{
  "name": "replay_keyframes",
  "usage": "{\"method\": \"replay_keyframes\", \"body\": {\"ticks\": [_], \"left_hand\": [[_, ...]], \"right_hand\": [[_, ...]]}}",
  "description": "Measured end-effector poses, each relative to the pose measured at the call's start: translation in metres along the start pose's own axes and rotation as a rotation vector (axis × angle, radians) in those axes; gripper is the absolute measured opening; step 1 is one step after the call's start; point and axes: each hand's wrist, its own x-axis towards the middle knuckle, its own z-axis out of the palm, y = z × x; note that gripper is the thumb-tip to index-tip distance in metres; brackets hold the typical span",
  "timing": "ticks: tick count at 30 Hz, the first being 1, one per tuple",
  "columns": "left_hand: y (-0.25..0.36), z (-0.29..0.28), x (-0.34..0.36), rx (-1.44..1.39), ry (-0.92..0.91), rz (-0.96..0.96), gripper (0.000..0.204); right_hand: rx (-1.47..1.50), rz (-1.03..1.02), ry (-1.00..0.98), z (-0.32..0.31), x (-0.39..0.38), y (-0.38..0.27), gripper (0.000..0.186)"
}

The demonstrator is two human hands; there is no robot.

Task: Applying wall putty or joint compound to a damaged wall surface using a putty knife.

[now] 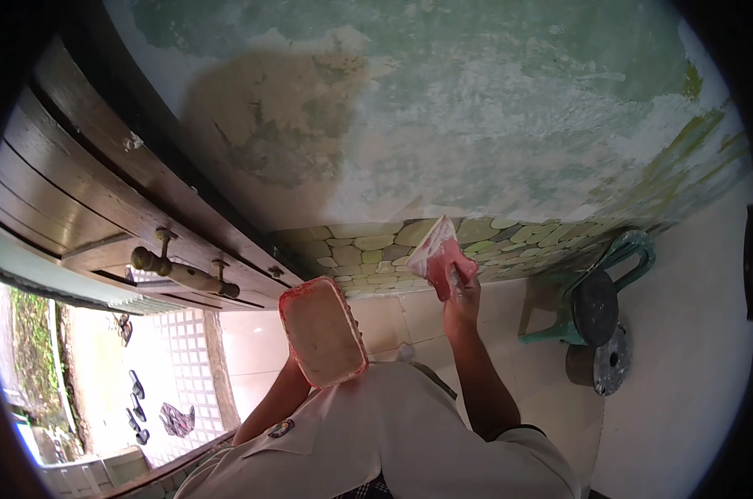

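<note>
My right hand (462,301) is closed round a red-handled putty knife (448,264), its broad blade smeared with white and pointing up at the wall. Its tip appears close to the wall, but I cannot tell if it touches. My left hand (290,364) supports a red rectangular tub (366,363) in front of my body, with most of its fingers hidden beneath. Pale, smooth putty (320,331) lies inside the tub. Ahead stands a green wall (510,125) with uneven whitish patches, above a band of painted stone-pattern cladding (368,254).
A dark wooden door (85,191) with a handle (185,273) is at the left, opening onto a bright outside area with several sandals (137,407). At right, a green plastic chair (566,320) bears a dark round object (594,308), beside a stained bucket-like container (589,366).
</note>
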Motion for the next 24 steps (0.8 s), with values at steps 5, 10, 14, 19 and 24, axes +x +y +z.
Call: {"method": "replay_keyframes", "body": {"ticks": [5,10,14,19,24], "left_hand": [[0.041,-0.04,0.004,-0.021,-0.173,-0.132,0.056],[0.059,-0.091,0.051,-0.286,-0.849,-0.302,0.064],[0.11,-0.06,0.004,0.311,0.242,-0.456,0.054],[0.123,-0.107,0.002,-0.288,-0.104,-0.568,0.05],[0.149,-0.123,0.006,-0.047,-0.021,-0.646,0.048]], "right_hand": [[-0.131,-0.357,-0.027,0.081,0.007,0.027,0.036],[-0.682,-0.754,0.131,0.158,0.023,0.058,0.039],[-0.82,-0.798,0.282,0.202,0.036,0.095,0.045],[-0.751,-0.714,0.153,0.236,0.016,0.115,0.048],[-0.529,-0.653,0.191,0.18,0.011,0.099,0.041]]}}
